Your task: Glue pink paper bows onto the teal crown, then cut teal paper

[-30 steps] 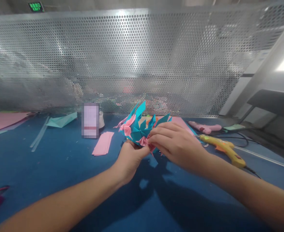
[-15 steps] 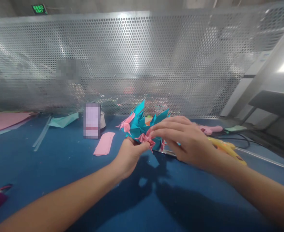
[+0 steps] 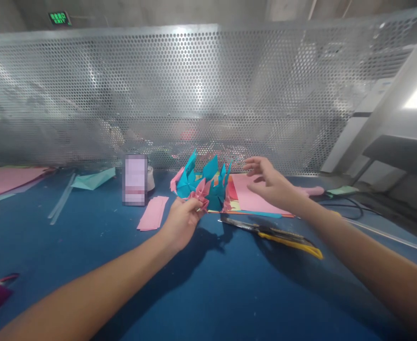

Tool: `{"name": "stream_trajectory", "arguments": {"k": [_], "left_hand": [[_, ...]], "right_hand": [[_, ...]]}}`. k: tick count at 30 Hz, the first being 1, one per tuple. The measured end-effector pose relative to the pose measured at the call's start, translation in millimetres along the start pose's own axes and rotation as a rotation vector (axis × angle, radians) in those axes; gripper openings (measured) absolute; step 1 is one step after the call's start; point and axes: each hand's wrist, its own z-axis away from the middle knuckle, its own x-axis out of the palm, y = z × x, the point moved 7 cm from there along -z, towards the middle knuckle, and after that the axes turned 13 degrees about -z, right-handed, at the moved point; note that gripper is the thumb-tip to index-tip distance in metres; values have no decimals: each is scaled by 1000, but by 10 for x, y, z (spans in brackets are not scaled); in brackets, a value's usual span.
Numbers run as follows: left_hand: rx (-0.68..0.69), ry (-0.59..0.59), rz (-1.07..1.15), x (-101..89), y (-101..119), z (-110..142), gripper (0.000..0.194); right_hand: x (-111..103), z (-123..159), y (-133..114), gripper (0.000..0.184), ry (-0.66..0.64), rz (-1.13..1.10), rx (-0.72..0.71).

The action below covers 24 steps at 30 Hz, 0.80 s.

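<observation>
A folded-paper flower (image 3: 215, 195) with pointed blue petals and small pink folded pieces round its base is held just over the table. My left hand (image 3: 182, 220) grips it from below, thumb on a pink piece (image 3: 202, 189) at the front. Off to the right, my right hand (image 3: 267, 182) hangs in the air above a stack of pink sheets (image 3: 246, 192), fingers apart and holding nothing. A utility knife (image 3: 276, 233) with a yellow and black handle lies on the table below that hand, blade toward the flower.
Pink paper strips (image 3: 154, 213) lie left of the flower, beside an upright phone (image 3: 135, 180) and a white roll (image 3: 150, 180). Farther left are folded teal paper (image 3: 94, 179) and clear sticks (image 3: 62, 198). A perforated metal screen (image 3: 194, 94) borders the blue table's back.
My right hand has let go of the flower's pink piece and moved right and up, its fingers spreading. My left hand has shifted slightly left, turning the flower. The knife and pink sheets are now uncovered.
</observation>
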Motion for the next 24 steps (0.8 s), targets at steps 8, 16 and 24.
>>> {"name": "stream_trajectory", "arguments": {"k": [8, 16, 24], "left_hand": [[-24, 73, 101, -74, 33, -85, 17], [-56, 66, 168, -103, 64, -134, 20], [-116, -4, 174, -1, 50, -78, 25]], "right_hand": [[284, 132, 400, 50, -146, -350, 408], [831, 618, 273, 41, -359, -889, 797], [832, 711, 87, 23, 125, -1233, 719]]}}
